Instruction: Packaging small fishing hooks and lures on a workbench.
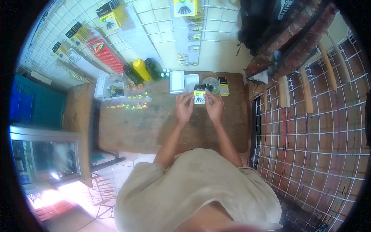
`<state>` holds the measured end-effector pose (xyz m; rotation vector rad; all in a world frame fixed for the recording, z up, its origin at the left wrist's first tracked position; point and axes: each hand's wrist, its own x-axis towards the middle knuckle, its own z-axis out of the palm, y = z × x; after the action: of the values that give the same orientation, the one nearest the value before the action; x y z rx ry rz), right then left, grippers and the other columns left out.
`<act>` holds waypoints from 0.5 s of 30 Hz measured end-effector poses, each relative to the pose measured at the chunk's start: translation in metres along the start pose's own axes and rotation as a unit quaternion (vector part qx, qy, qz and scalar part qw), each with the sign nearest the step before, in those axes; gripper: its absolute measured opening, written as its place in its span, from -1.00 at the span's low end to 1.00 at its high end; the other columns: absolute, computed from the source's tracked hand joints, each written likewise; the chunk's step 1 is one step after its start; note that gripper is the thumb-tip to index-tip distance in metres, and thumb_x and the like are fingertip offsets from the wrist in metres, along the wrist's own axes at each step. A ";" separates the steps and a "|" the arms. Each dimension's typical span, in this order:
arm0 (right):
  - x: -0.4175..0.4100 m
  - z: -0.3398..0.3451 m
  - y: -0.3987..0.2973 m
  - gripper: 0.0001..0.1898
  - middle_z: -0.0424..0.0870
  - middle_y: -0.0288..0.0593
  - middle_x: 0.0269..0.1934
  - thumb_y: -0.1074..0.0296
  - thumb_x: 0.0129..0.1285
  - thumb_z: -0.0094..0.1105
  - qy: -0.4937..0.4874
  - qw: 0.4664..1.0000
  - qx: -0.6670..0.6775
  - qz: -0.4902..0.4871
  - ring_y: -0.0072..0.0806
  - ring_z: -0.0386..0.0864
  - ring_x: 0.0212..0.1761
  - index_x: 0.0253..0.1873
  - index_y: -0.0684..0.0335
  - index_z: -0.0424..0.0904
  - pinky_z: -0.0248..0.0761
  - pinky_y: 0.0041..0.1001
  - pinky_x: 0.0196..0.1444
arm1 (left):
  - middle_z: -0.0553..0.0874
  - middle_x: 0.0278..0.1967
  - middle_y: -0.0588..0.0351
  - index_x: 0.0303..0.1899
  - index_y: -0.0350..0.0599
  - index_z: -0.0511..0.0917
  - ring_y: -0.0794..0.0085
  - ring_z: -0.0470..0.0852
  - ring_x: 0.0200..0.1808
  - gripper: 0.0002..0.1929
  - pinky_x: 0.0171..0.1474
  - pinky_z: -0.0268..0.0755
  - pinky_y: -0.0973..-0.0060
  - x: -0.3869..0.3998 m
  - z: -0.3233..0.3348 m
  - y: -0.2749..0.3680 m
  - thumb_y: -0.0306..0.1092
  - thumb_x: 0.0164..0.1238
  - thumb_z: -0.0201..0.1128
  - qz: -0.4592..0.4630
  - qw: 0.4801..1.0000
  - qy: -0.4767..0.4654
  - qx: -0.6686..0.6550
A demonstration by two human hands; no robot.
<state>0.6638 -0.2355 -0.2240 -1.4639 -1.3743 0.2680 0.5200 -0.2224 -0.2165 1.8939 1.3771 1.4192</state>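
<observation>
Both hands hold a small flat packet (199,98) upright above the wooden table (200,130). Its header is black, and its yellow-and-white front bears writing and a picture of dark tackle pieces. My left hand (184,108) grips the packet's left edge between thumb and fingers. On the right edge, the fingertips of my right hand (215,106) pinch it. Just beyond the right hand sits a round clear tub (214,81) with dark and green contents, partly hidden. Similar packets (223,87) lie stacked beside it. Two white trays (176,81) stand beyond my left hand.
At the table's back left are a white divided box (109,88), a yellow squeeze bottle (142,70), dark bottles (153,69) and bags of small bright pieces (130,105). Packets hang on a wire grid (158,21). Fishing rods (306,90) hang along the right; a bag (289,43) overhangs there.
</observation>
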 end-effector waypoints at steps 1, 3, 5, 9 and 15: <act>-0.001 0.005 -0.004 -0.69 0.66 -0.10 -0.32 0.47 0.17 0.31 -0.003 1.000 -0.012 -0.016 -0.38 0.57 -0.32 0.05 0.21 0.67 0.46 -0.42 -0.28 | 0.68 -0.20 0.04 -0.08 -0.16 0.69 0.17 0.55 -0.14 -0.74 0.00 0.40 0.33 0.000 -0.006 -0.002 -0.54 0.16 0.31 -0.005 1.000 0.008 -0.001; -0.005 0.015 -0.017 -0.69 0.66 -0.11 -0.34 0.46 0.17 0.31 -0.009 1.000 -0.015 -0.006 -0.35 0.57 -0.30 0.05 0.21 0.67 0.45 -0.40 -0.24 | 0.68 -0.18 0.05 -0.09 -0.16 0.69 0.17 0.54 -0.12 -0.75 0.01 0.40 0.33 0.002 -0.019 -0.012 -0.54 0.16 0.31 0.000 1.000 0.005 0.009; -0.006 0.024 -0.029 -0.69 0.66 -0.11 -0.35 0.44 0.17 0.31 -0.016 1.000 -0.018 0.003 -0.33 0.57 -0.28 0.05 0.22 0.67 0.45 -0.39 -0.20 | 0.67 -0.16 0.05 -0.10 -0.16 0.69 0.17 0.54 -0.09 -0.75 0.03 0.39 0.33 0.002 -0.030 -0.020 -0.54 0.16 0.32 0.004 1.000 0.003 0.019; -0.008 0.041 -0.047 -0.70 0.66 -0.13 -0.36 0.43 0.17 0.31 -0.018 1.000 -0.014 -0.003 -0.31 0.55 -0.26 0.04 0.19 0.68 0.43 -0.37 -0.14 | 0.68 -0.13 0.09 -0.13 -0.14 0.70 0.19 0.52 -0.03 -0.77 0.10 0.35 0.32 0.010 -0.055 -0.021 -0.53 0.16 0.33 0.026 0.999 0.028 0.036; -0.014 0.072 -0.069 -0.69 0.66 -0.14 -0.36 0.45 0.17 0.30 -0.023 1.000 -0.003 -0.016 -0.31 0.52 -0.24 0.05 0.15 0.69 0.42 -0.38 -0.15 | 0.70 -0.13 0.11 -0.14 -0.13 0.71 0.21 0.51 0.00 -0.78 0.14 0.32 0.30 0.014 -0.087 -0.042 -0.54 0.15 0.34 0.032 0.997 0.049 0.041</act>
<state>0.5651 -0.2253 -0.2063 -1.4473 -1.4350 0.2798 0.4231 -0.2124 -0.2067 1.9601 1.4525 1.5270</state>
